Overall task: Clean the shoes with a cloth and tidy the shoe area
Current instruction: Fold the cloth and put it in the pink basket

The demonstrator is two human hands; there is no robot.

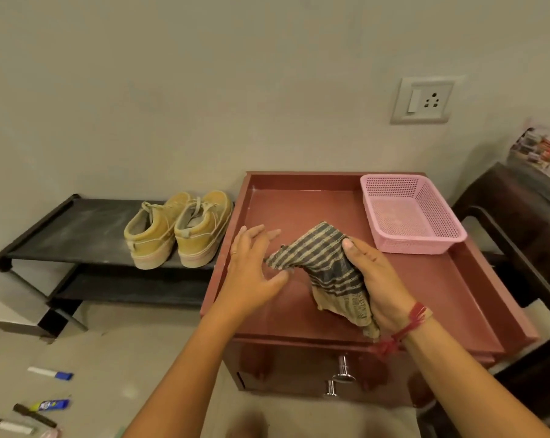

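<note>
Since the cloth (324, 267) is bunched in the right hand (375, 279) above the red counter (299, 203), well apart from the shoes (179, 229), the wiping looks not yet begun. The left hand (254, 267) is spread flat with straight fingers at the cloth's loose corner; whether it touches is unclear. Both shoes stand side by side, heels toward the camera, on the top shelf of the low black rack (77, 229), which shows a pale dusty film, so cleaning and tidying both seem left to do. The cloth is a soft, coarse weave, striped dark and tan, limp and frayed at its hanging end. The shoes are mustard canvas with pale, scuffed rubber soles. A pink plastic mesh basket (409, 213) sits on the smooth, raised-rim counter, and pens (51, 373) lie scattered on the floor (125, 358).
</note>
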